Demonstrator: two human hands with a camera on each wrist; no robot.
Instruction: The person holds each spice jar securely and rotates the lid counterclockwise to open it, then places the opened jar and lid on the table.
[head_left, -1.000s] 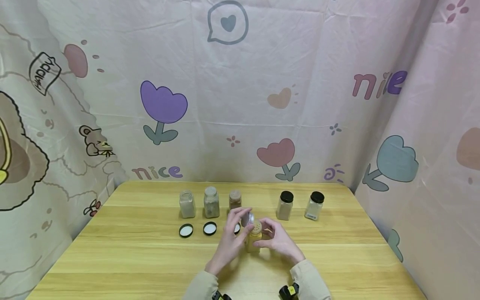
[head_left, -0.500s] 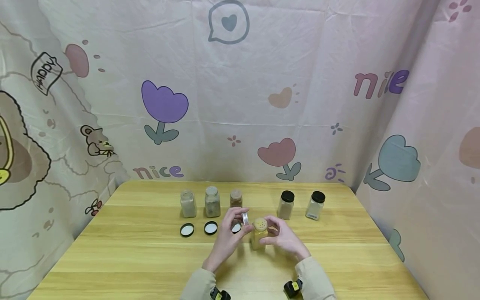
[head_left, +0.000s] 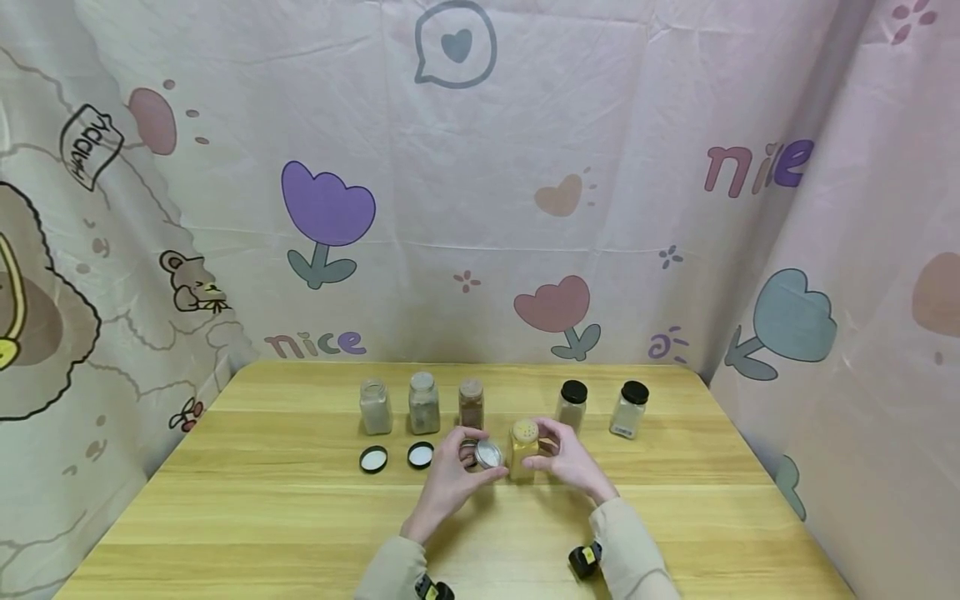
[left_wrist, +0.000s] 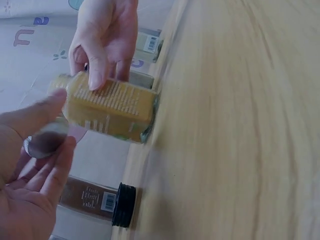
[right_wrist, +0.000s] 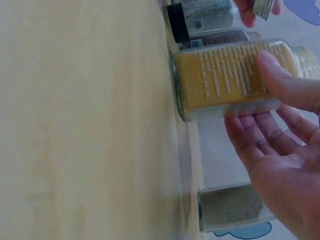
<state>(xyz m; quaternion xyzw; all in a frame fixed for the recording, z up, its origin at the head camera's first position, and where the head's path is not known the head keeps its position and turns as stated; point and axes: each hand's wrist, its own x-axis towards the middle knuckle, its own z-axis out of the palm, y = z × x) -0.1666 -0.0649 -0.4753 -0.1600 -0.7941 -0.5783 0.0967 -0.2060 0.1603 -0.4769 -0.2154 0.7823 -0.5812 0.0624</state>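
Observation:
My left hand (head_left: pixel 450 477) pinches a round silvery lid (head_left: pixel 488 454) between thumb and fingers. Just to its right, my right hand (head_left: pixel 572 462) grips a glass spice jar of yellow powder (head_left: pixel 522 460), thumb on its printed face in the right wrist view and fingers behind. The jar is upright, its pierced shaker top (head_left: pixel 525 430) uncovered. In the left wrist view, the jar's base (left_wrist: pixel 150 120) is close to the tabletop; whether it touches is unclear. Lid and jar are apart. Behind the left hand, a dark lid on the table is mostly hidden.
At the back left of the wooden table (head_left: pixel 262 492) stand three lidless jars: white (head_left: pixel 376 410), greyish (head_left: pixel 424 408) and brown (head_left: pixel 471 408). Two black-rimmed lids (head_left: pixel 372 459) lie before them. Two black-capped jars (head_left: pixel 628 412) stand back right, one partly behind the right hand.
The jar has moved right and farther from me in my right hand. My left hand has drawn the lid away from the jar's top, lowered it and turned it.

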